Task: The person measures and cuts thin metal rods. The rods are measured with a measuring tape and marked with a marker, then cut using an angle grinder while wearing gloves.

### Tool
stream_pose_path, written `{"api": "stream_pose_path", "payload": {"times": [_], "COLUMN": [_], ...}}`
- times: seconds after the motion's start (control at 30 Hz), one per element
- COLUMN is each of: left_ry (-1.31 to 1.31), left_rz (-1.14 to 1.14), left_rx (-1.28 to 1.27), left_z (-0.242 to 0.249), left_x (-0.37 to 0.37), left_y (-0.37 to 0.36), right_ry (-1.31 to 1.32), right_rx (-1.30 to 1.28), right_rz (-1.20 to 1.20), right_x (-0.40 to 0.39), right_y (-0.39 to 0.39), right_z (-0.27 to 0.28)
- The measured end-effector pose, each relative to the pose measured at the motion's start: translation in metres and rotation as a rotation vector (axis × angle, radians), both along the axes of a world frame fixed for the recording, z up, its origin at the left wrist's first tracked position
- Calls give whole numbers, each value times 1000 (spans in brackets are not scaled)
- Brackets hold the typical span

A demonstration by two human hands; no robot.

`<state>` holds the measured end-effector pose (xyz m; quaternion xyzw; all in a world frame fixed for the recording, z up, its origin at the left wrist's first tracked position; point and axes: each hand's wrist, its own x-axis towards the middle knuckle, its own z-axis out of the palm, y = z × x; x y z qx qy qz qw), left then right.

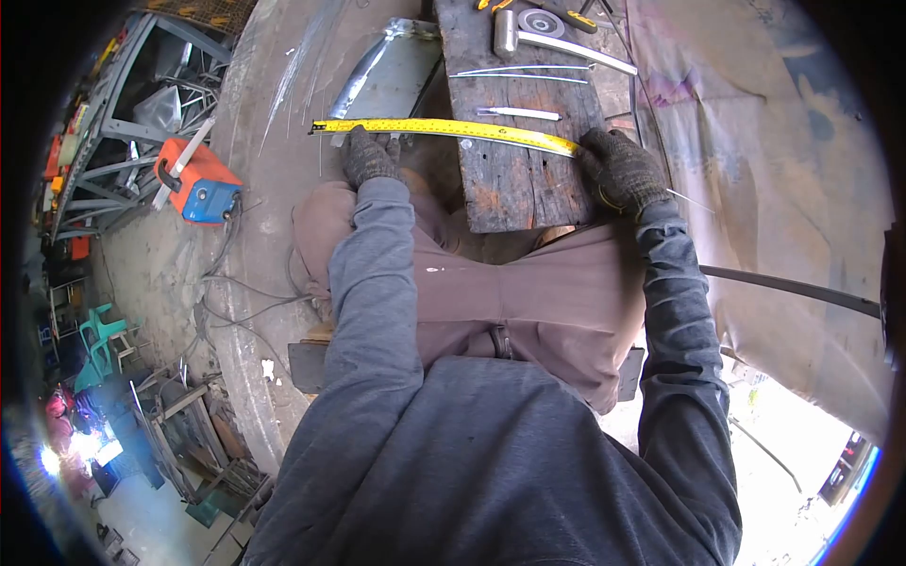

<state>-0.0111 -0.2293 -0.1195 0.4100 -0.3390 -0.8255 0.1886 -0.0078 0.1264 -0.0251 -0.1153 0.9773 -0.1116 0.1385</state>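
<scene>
A yellow tape measure (444, 126) is drawn out in a slight curve across the wooden bench (500, 193), its left end reaching past the bench's side. My left hand (371, 158), in a dark knit glove, pinches the blade near that end. At the other end my gloved right hand (623, 172) is closed around the tape measure; its case is hidden in the palm. Between the hands, just beyond the blade, a white marker pen (519, 113) lies on the bench. Farther off are thin metal rods (519, 72) and a hammer (507, 36).
A grinding disc (542, 23) lies behind the hammer. Beyond my left hand, a sheet metal piece (396, 71) sits on the floor. An orange-and-blue machine (200, 184) with cables stands at left, before a metal rack (113, 123). Bright welding light (90, 445) glows at lower left.
</scene>
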Motion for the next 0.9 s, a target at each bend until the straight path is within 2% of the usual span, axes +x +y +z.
{"api": "stream_pose_path", "payload": {"times": [0.3, 0.43, 0.53, 0.73, 0.9], "left_ry": [-4, -4, 35, 30, 42], "left_rz": [-59, -14, 20, 26, 92], "left_rx": [-19, 33, 42, 35, 70], "left_z": [3, -4, -2, 1, -8], "left_x": [0, -2, 0, 0, -7], "left_y": [1, -2, 1, 4, 0], "right_ry": [-29, -26, 71, -73, -85], "right_rx": [28, 28, -60, -302, -317], "right_rz": [3, -20, 44, 61, 30], "right_x": [-3, 3, 0, -9, -7], "right_y": [-1, -6, 6, 19, 20], "right_z": [0, 7, -2, -11, -12]}}
